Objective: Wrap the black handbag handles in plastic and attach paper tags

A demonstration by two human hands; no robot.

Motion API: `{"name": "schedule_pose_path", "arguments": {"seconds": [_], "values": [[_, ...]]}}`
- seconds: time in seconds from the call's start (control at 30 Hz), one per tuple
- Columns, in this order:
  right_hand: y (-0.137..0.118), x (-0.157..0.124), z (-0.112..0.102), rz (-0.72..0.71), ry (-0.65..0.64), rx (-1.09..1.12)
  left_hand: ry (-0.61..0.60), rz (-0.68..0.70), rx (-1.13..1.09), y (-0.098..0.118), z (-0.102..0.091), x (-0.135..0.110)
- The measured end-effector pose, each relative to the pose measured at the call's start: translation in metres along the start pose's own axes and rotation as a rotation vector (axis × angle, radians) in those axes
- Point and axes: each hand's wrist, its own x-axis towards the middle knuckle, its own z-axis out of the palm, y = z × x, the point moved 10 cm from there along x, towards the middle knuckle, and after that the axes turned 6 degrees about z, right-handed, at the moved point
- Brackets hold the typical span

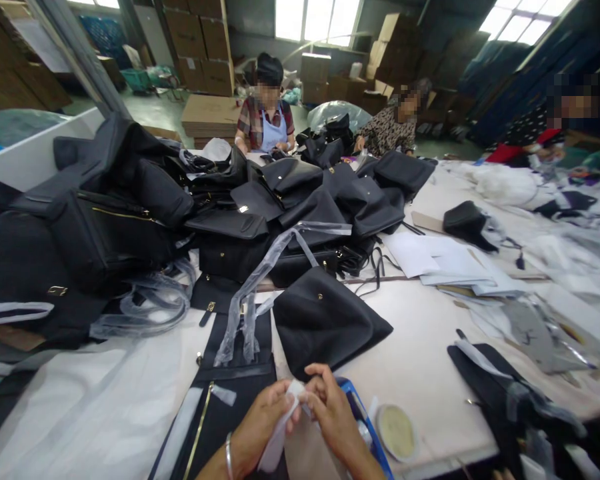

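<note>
My left hand [261, 420], with a silver bangle at the wrist, pinches a white strip of thin wrapping material [274, 448]. Fingers of my right hand [333, 408] close on the strip's upper end, meeting the left fingertips. Under and left of my hands lies a black bag [230, 387] with a gold zipper and plastic-wrapped straps [245, 293]. Just beyond my fingers rests a black bag piece with a small gold stud [325, 320]. Partly hidden by my right forearm is a blue tray [377, 450].
A round tub [397, 432] with a yellowish top stands right of the tray. Black bags [300, 193] are heaped across the table's far and left sides. White papers [430, 257] and another black bag [495, 380] lie to the right. Several co-workers [265, 113] sit opposite.
</note>
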Motion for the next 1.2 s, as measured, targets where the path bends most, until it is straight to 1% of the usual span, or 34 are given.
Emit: {"name": "schedule_pose_path", "arguments": {"seconds": [0.1, 0.17, 0.23, 0.3, 0.37, 0.4, 0.47, 0.53, 0.57, 0.63, 0.7, 0.73, 0.83, 0.9, 0.93, 1.0, 1.07, 1.2], "values": [[0.014, 0.006, 0.008, 0.041, 0.070, 0.125, -0.002, -0.072, -0.214, 0.002, 0.003, 0.000], [0.023, 0.010, 0.018, 0.063, 0.084, 0.207, -0.006, -0.117, -0.321, 0.003, 0.006, -0.001], [0.028, 0.015, 0.029, 0.073, 0.064, 0.270, 0.001, -0.138, -0.385, 0.005, 0.006, -0.001], [0.031, 0.018, 0.036, 0.079, 0.019, 0.284, 0.019, -0.144, -0.415, 0.004, 0.005, -0.001], [0.030, 0.017, 0.037, 0.076, -0.028, 0.235, 0.045, -0.132, -0.417, 0.002, 0.000, -0.001], [0.027, 0.016, 0.034, 0.068, -0.040, 0.183, 0.061, -0.123, -0.409, 0.001, -0.003, 0.000], [0.018, 0.010, 0.020, 0.041, -0.003, 0.046, 0.093, -0.097, -0.373, -0.001, -0.008, 0.000], [0.006, 0.003, 0.003, 0.031, 0.087, -0.065, 0.117, -0.068, -0.303, -0.003, -0.012, 0.001], [0.001, 0.000, -0.003, 0.036, 0.113, -0.090, 0.120, -0.058, -0.252, -0.005, -0.012, 0.001], [-0.007, -0.004, 0.000, 0.051, 0.075, -0.089, 0.118, -0.031, -0.132, -0.007, -0.012, 0.001], [-0.013, -0.005, 0.010, 0.032, 0.003, -0.116, 0.118, 0.025, 0.004, -0.007, -0.011, 0.001], [-0.016, -0.004, 0.013, 0.008, -0.010, -0.154, 0.117, 0.061, 0.083, -0.006, -0.011, 0.000], [-0.021, -0.001, 0.015, -0.077, 0.022, -0.294, 0.112, 0.160, 0.357, -0.001, -0.010, -0.003], [-0.019, 0.000, 0.016, -0.103, 0.001, -0.321, 0.105, 0.190, 0.498, 0.000, -0.010, -0.005], [-0.017, 0.000, 0.017, -0.104, -0.029, -0.306, 0.100, 0.202, 0.534, 0.001, -0.010, -0.005], [-0.015, -0.001, 0.019, -0.100, -0.099, -0.255, 0.087, 0.221, 0.535, 0.003, -0.009, -0.007], [-0.016, -0.002, 0.017, -0.111, -0.117, -0.231, 0.068, 0.194, 0.451, 0.000, -0.009, -0.011], [-0.019, -0.002, 0.002, -0.139, 0.012, -0.266, -0.001, 0.023, 0.287, -0.019, -0.013, -0.028]]}}
